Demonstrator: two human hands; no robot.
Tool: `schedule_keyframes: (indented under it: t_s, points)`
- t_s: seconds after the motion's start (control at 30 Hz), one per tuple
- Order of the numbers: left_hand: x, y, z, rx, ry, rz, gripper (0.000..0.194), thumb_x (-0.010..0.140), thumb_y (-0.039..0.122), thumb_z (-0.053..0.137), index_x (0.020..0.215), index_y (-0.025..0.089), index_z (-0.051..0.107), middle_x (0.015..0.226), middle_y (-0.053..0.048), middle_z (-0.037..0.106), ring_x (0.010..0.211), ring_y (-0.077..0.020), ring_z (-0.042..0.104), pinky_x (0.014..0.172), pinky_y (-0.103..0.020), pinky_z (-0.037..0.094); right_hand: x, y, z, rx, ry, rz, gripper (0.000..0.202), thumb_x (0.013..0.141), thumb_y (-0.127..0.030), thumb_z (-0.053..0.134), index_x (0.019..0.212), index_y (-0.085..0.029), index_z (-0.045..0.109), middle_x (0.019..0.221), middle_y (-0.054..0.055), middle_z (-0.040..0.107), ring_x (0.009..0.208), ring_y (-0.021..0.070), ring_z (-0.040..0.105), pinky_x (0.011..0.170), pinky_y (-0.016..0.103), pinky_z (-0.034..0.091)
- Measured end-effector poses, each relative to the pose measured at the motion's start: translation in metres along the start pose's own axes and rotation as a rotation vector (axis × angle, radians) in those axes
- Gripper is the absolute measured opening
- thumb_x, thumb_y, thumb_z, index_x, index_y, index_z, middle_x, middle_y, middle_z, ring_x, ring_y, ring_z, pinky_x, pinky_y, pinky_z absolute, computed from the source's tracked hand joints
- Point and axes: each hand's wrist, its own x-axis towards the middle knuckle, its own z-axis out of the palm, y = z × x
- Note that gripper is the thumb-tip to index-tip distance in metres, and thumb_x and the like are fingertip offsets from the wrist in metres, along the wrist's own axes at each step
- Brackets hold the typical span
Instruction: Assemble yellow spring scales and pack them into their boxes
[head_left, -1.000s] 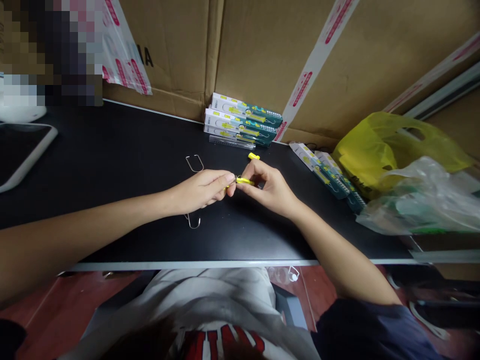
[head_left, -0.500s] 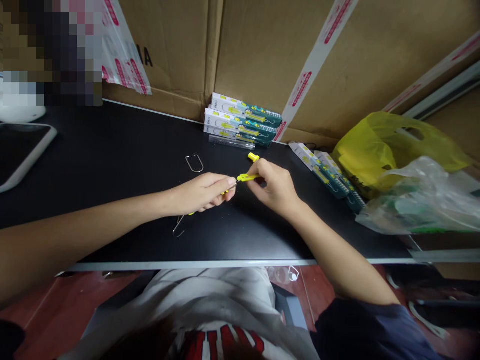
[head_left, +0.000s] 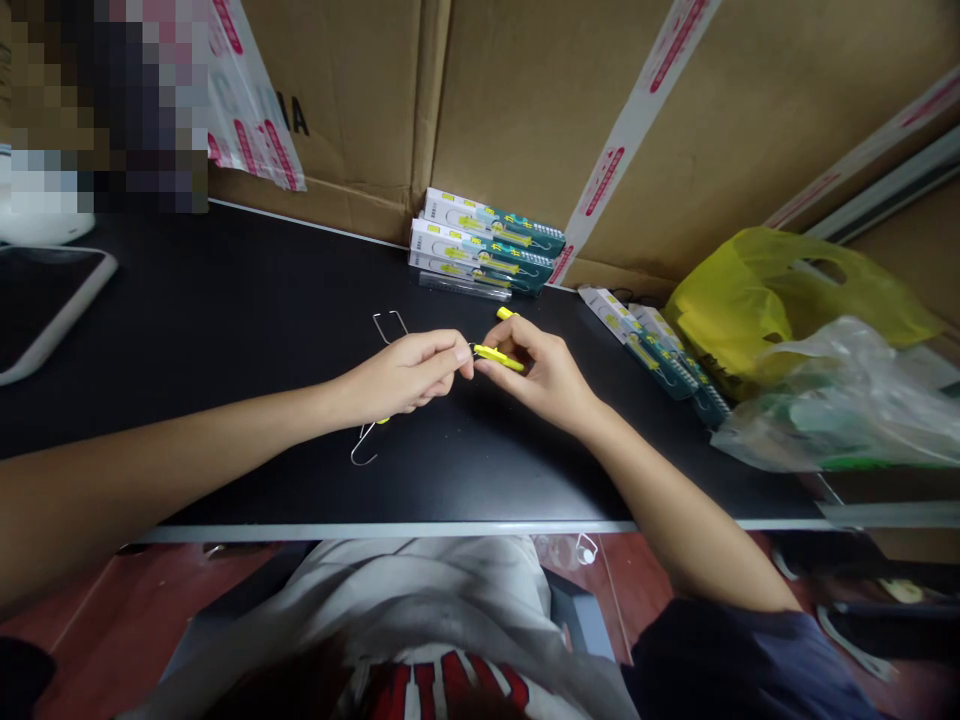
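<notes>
Above the black table, my left hand (head_left: 420, 372) is closed in a pinch around a slim part mostly hidden by its fingers. A thin metal hook (head_left: 364, 446) with a bit of yellow beside it protrudes below that hand. My right hand (head_left: 546, 372) pinches a narrow yellow plastic piece (head_left: 498, 357), whose left end meets the left fingertips. A fine wire end shows between the two hands. Just behind the right fingers lies a small yellow cap-like piece (head_left: 505, 313), partly covered. A U-shaped metal wire (head_left: 391, 326) rests behind my left hand, its lower part hidden.
Stacked printed boxes (head_left: 484, 255) stand at the back before a cardboard carton (head_left: 352, 100). More thin boxes (head_left: 641, 345) lie at right, beside a yellow plastic bag (head_left: 724, 290) and a clear bag (head_left: 847, 400). A phone-like device (head_left: 56, 305) lies far left.
The yellow piece in my right hand has tilted, its right end now lower. My left hand has shifted slightly up, covering more of the U-shaped wire; the hook below moved with it.
</notes>
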Motion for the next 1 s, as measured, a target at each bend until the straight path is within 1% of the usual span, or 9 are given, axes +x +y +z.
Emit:
schedule_keyframes:
  t_s: [0.17,0.23,0.37,0.5,0.57,0.67,0.77,0.87,1.0]
  points:
    - [-0.001,0.004,0.002,0.006,-0.010,-0.041,0.021,0.093,0.035,0.043,0.081,0.019,0.048,0.055,0.007,0.040,0.038,-0.0043,0.036,0.034,-0.014,0.035,0.002,0.004,-0.002,0.062,0.014,0.005,0.019,0.088,-0.037,0.059,0.086,-0.019,0.057,0.078,0.001,0.056,0.063,0.0113,0.046,0.059,0.024,0.037]
    - [-0.002,0.005,0.002,0.006,-0.016,-0.074,0.018,0.093,0.032,0.043,0.080,0.019,0.048,0.056,0.006,0.043,0.037,-0.0041,0.037,0.035,-0.014,0.037,0.002,0.005,-0.003,0.062,0.022,-0.010,0.018,0.088,-0.036,0.059,0.088,-0.018,0.059,0.081,0.002,0.057,0.064,0.0115,0.047,0.059,0.025,0.038]
    - [0.000,0.002,0.002,0.009,-0.019,-0.126,0.015,0.093,0.030,0.043,0.085,0.019,0.051,0.056,0.006,0.045,0.035,-0.0030,0.033,0.032,-0.012,0.029,0.003,0.005,-0.003,0.072,0.033,-0.021,0.014,0.088,-0.032,0.060,0.091,-0.018,0.061,0.085,0.003,0.059,0.063,0.0111,0.048,0.059,0.025,0.039]
    - [0.002,-0.004,0.000,-0.031,-0.021,-0.113,0.027,0.095,0.043,0.040,0.086,0.019,0.051,0.054,0.007,0.043,0.034,-0.0013,0.030,0.031,-0.009,0.023,0.005,0.010,-0.004,0.035,0.058,-0.008,0.013,0.086,-0.022,0.058,0.098,-0.017,0.061,0.081,0.002,0.058,0.064,0.0116,0.050,0.061,0.025,0.041]
    - [0.003,-0.006,-0.001,-0.046,0.002,-0.096,0.029,0.095,0.045,0.041,0.085,0.019,0.050,0.055,0.007,0.044,0.034,-0.0014,0.031,0.031,-0.009,0.025,0.007,0.019,-0.006,-0.036,0.112,0.000,0.016,0.085,-0.017,0.055,0.100,-0.016,0.061,0.080,0.001,0.058,0.067,0.0124,0.052,0.063,0.026,0.042]
    - [0.005,-0.006,0.000,-0.056,0.061,-0.071,0.026,0.096,0.041,0.042,0.085,0.019,0.050,0.058,0.006,0.047,0.035,-0.0026,0.036,0.030,-0.011,0.030,0.010,0.037,-0.013,-0.223,0.212,0.013,0.018,0.085,-0.015,0.053,0.100,-0.016,0.061,0.086,0.003,0.060,0.075,0.0144,0.055,0.069,0.028,0.043]
    - [0.006,-0.005,0.000,-0.053,0.105,-0.062,0.023,0.096,0.037,0.042,0.085,0.018,0.051,0.060,0.005,0.049,0.036,-0.0029,0.039,0.030,-0.012,0.032,0.015,0.054,-0.022,-0.395,0.244,0.048,0.021,0.083,-0.015,0.054,0.102,-0.017,0.062,0.089,0.005,0.060,0.080,0.0169,0.055,0.074,0.031,0.045]
    - [0.006,-0.005,0.000,-0.039,0.130,-0.076,0.022,0.095,0.034,0.042,0.084,0.018,0.051,0.059,0.005,0.049,0.035,-0.0028,0.039,0.029,-0.011,0.031,0.023,0.068,-0.029,-0.495,0.209,0.111,0.023,0.084,-0.018,0.055,0.106,-0.017,0.063,0.096,0.007,0.061,0.087,0.0197,0.057,0.080,0.034,0.046]
    - [0.005,-0.002,0.001,-0.029,0.139,-0.108,0.020,0.095,0.032,0.041,0.084,0.018,0.051,0.058,0.005,0.047,0.034,-0.0024,0.037,0.028,-0.011,0.030,0.043,0.081,-0.034,-0.648,0.105,0.149,0.024,0.086,-0.019,0.055,0.108,-0.016,0.065,0.103,0.011,0.061,0.100,0.0254,0.057,0.088,0.039,0.046]
